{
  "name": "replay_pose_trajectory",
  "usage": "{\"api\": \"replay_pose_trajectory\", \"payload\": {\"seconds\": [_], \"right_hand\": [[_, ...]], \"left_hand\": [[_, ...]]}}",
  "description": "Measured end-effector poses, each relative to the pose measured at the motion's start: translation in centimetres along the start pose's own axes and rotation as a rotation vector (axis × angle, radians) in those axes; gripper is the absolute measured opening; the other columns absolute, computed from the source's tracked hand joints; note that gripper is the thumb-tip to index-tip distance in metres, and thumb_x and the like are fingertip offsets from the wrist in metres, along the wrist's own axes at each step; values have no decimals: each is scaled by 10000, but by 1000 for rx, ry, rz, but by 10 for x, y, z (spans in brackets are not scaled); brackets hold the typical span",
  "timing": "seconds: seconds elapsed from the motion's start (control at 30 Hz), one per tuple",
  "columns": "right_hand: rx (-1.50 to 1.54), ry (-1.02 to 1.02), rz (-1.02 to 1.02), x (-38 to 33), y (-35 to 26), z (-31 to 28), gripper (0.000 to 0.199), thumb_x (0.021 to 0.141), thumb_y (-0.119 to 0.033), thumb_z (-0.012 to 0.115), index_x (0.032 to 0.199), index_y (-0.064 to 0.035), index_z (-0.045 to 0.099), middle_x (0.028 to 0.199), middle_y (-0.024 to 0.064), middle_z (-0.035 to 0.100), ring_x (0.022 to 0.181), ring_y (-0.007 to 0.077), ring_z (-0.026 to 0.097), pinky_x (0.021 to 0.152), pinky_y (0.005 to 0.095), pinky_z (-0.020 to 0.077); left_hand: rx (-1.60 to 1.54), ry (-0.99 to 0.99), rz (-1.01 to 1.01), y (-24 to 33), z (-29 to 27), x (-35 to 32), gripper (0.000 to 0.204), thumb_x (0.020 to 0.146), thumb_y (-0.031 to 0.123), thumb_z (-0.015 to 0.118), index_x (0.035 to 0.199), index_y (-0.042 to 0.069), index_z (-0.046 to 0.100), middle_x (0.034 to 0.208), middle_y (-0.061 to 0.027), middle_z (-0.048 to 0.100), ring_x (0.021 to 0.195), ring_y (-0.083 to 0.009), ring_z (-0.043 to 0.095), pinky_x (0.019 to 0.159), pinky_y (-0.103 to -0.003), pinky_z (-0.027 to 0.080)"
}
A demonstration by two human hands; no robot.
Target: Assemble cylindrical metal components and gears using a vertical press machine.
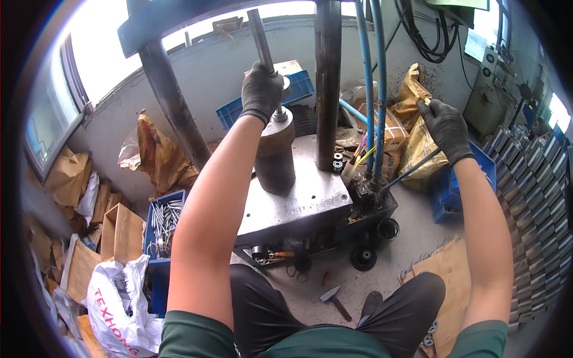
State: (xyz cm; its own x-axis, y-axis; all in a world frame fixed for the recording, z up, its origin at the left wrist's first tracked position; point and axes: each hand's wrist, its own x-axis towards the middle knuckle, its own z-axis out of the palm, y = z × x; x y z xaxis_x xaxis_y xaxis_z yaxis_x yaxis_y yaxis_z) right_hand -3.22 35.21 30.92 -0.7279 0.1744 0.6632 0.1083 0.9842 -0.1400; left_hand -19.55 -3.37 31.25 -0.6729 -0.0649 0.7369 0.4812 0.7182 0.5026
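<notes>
My left hand, in a black glove, grips a steel rod that stands upright in a dark cylindrical die on the grey press table. In its own black glove, my right hand is closed around the top of a thin lever that slants down to the valve block at the table's right side. The thick press column rises just right of the die. Blue hoses run down to the valve block.
A blue crate of metal pins sits at the left, with cardboard boxes and a white sack beside it. A hammer lies on the floor between my knees. Stacked grey trays line the right. Black rings lie under the press.
</notes>
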Motion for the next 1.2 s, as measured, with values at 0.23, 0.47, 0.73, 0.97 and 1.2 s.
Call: {"api": "replay_pose_trajectory", "payload": {"seconds": [0.23,0.47,0.73,0.97,1.2], "right_hand": [[-19,-36,25,-33,12,-19,441,997,-498,666,973,-69,763,942,192,774,908,375,756,848,482,593],[28,44,-408,-129,42,-32,194,938,-232,751,910,-63,660,796,142,652,761,366,675,700,456,568],[211,-7,-408,-207,-30,-58,125,877,-67,738,986,-64,676,844,146,679,763,364,668,676,465,532],[611,-99,-232,-287,-77,-11,150,882,7,716,1026,-27,741,927,127,733,840,296,729,759,391,575],[844,-433,-68,-369,-91,74,169,938,-105,736,1084,-20,740,991,151,749,844,276,747,728,377,600]], "left_hand": [[-697,-27,164,-20,0,-63,148,970,-3,665,1098,-1,591,788,-63,628,683,-166,651,603,-311,543],[-850,448,194,13,-28,-196,260,994,21,672,1251,13,629,1150,-90,675,972,-128,630,832,-289,545],[-1428,-216,-1019,-25,-34,-308,218,933,85,700,1127,3,644,1019,-112,714,837,-195,712,730,-341,604],[-1468,-259,-1638,-60,18,-309,258,977,261,524,1051,46,646,924,-140,688,845,-332,715,799,-480,630],[-1432,-287,-1619,-126,37,-334,538,1082,620,447,1179,123,627,1044,-138,728,994,-353,705,956,-589,561]]}}
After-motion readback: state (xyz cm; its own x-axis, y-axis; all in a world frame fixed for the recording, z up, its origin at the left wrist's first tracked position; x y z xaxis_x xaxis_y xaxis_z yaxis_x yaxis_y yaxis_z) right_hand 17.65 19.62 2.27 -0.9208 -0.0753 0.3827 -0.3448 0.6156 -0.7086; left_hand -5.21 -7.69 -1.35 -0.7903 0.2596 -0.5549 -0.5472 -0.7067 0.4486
